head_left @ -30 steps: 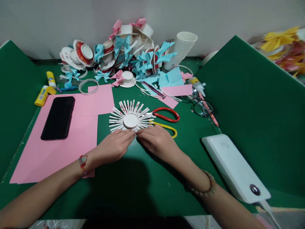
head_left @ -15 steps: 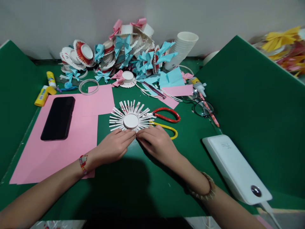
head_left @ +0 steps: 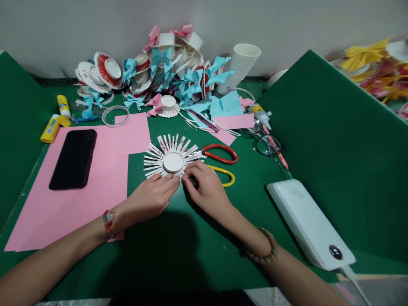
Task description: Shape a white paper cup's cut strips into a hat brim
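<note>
A white paper cup cut into a fringe of radiating strips [head_left: 173,162] lies in front of me, its round base facing up. My left hand [head_left: 155,194] is at its near edge, fingers together on the lower strips. My right hand [head_left: 205,183] pinches at the lower right strips, thumb and index finger closed near the fingertips of the left. Scissors with one red and one yellow handle [head_left: 235,154] lie just right of the cup, their blades partly under the strips.
Pink sheets [head_left: 105,212] with a black phone [head_left: 74,159] lie at the left. Finished cup crafts with bows [head_left: 162,63] are piled at the back beside stacked cups [head_left: 240,66]. Glasses [head_left: 268,145] and a white power bank [head_left: 309,221] are at the right; glue sticks [head_left: 51,128] far left.
My right hand's fingers have curled and shifted slightly along the near strips. The whole view has moved a little; my left hand stays at the cup.
</note>
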`<state>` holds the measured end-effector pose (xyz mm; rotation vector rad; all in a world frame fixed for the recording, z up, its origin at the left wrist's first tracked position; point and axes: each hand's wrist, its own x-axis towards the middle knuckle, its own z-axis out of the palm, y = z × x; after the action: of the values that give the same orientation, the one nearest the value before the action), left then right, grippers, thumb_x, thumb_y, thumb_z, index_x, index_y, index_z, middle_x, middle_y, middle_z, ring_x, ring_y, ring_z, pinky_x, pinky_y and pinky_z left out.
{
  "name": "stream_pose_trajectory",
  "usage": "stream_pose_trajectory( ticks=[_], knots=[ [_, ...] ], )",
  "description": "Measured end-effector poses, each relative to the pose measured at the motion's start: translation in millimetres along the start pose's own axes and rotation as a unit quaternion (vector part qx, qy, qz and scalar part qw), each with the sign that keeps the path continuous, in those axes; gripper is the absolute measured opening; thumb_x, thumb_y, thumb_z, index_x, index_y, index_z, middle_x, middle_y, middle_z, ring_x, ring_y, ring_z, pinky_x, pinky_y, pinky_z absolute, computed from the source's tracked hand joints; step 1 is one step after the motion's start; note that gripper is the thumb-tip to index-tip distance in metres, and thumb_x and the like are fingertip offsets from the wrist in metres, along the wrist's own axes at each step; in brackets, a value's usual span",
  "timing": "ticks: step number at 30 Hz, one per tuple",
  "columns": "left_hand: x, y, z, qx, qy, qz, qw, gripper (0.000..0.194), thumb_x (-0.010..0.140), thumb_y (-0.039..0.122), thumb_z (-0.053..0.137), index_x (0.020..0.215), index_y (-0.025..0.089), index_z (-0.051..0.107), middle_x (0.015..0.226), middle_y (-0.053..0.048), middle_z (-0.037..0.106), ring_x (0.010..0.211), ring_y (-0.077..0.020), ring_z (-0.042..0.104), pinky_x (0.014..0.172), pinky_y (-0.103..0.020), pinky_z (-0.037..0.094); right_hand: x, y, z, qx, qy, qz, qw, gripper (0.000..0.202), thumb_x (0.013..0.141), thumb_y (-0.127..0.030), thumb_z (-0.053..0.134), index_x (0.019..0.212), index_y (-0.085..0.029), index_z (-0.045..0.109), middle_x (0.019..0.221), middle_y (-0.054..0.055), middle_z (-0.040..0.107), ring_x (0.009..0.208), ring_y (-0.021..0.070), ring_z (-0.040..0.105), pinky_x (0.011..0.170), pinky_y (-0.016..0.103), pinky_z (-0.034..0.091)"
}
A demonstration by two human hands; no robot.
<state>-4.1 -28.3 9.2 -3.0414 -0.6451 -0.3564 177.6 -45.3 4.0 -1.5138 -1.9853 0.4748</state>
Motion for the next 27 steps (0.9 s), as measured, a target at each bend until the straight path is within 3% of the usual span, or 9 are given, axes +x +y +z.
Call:
stream_pose_trajectory(
  ticks=[7,17,27],
  knots=[
    [-0.6,-0.8,1.8,0.011,-0.007,0.003,1.0,0.037,0.079,0.008,0.042,0.112,0.003,0.057,0.117,-0.018,0.062,0.111,-0.0258,0.057,0.086,-0.036,0.046,1.2,1.6,1.2,-0.028,0.003,0.018,0.999,0.011,0.082,-0.016,0.048,0.073,-0.018,0.053,0.087,0.009,0.059,0.081,0.0221,0.055,0.066,0.034,0.038],
    [0.9,-1.0,-0.1,0.02,0.026,0.008,0.999,0.036,0.08,0.007,0.037,0.107,0.003,0.059,0.113,-0.015,0.065,0.104,-0.0241,0.06,0.082,-0.034,0.048,2.1,2.9,-1.2,-0.003,-0.003,0.057,0.998,0.008,0.079,-0.015,0.052,0.071,-0.018,0.051,0.082,0.006,0.056,0.075,0.0195,0.053,0.066,0.033,0.038],
    [1.6,-2.3,-2.6,-0.003,0.018,0.008,1.0,0.038,0.076,0.005,0.039,0.109,0.005,0.058,0.114,-0.013,0.065,0.105,-0.0236,0.06,0.085,-0.034,0.047,5.4,3.0,-2.1,0.035,-0.018,0.085,0.996,0.01,0.077,-0.012,0.053,0.068,-0.018,0.051,0.079,0.004,0.053,0.073,0.0174,0.051,0.065,0.031,0.039]
  ],
)
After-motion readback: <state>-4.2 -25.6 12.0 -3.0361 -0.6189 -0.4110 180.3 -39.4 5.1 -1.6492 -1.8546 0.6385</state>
